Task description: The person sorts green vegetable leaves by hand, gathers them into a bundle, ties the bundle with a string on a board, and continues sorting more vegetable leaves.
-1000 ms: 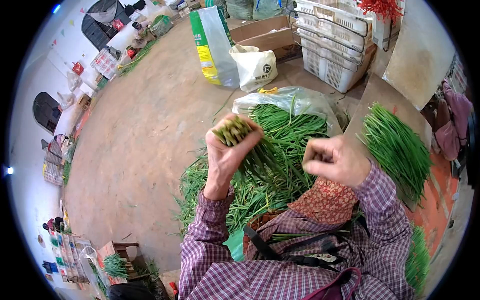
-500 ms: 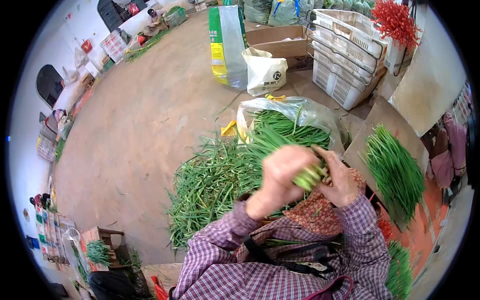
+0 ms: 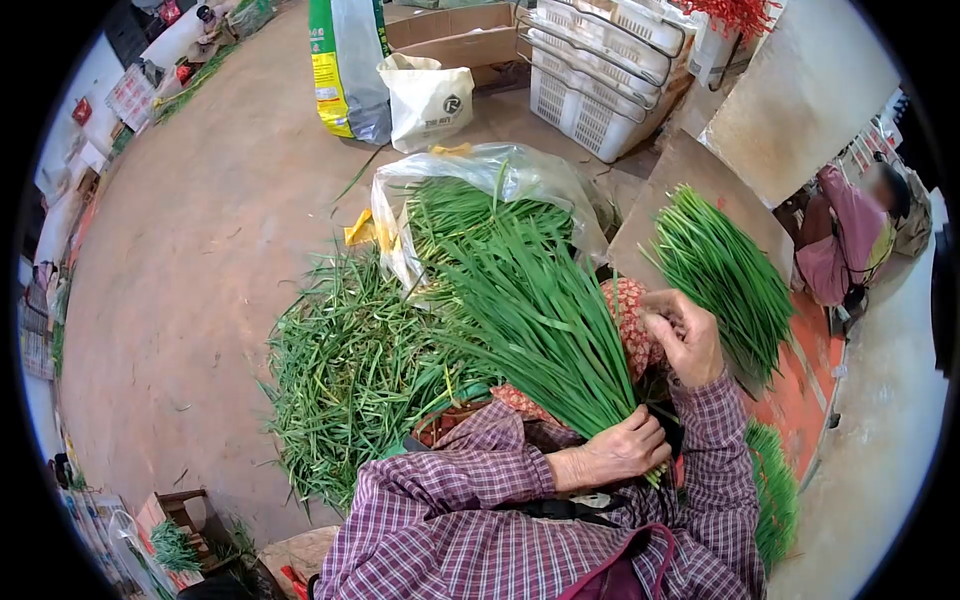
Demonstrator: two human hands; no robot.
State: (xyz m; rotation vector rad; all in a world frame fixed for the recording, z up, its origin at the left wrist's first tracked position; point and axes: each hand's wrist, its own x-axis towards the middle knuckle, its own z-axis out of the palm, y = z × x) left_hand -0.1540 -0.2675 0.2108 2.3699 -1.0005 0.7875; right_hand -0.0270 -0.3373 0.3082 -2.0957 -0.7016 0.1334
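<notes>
My left hand (image 3: pixel 622 448) is wrapped round the lower stalks of a bunch of garlic chives (image 3: pixel 545 315), low over my lap. The pale cut ends stick out below the fist, and the long green leaves fan up and to the left. My right hand (image 3: pixel 688 335) hovers right of the leaves with fingers curled and thumb bent in; whatever lies between them is hidden. Beneath and left of the bunch spreads a heap of loose chive leaves (image 3: pixel 345 365). Behind it, more chives lie in a clear plastic bag (image 3: pixel 575 195).
A large chive bundle (image 3: pixel 720 280) lies on a brown board (image 3: pixel 640 225) at right; another bundle (image 3: pixel 770 490) is below it. White crates (image 3: pixel 590 85), a cream bag (image 3: pixel 425 100), a green-and-yellow sack (image 3: pixel 345 80) and a cardboard box (image 3: pixel 450 35) stand behind. A person (image 3: pixel 850 230) is at far right.
The bunch has come down towards my lap, its leaves now spread upward. My right hand has come away from the stalk ends. The view has shifted to the right.
</notes>
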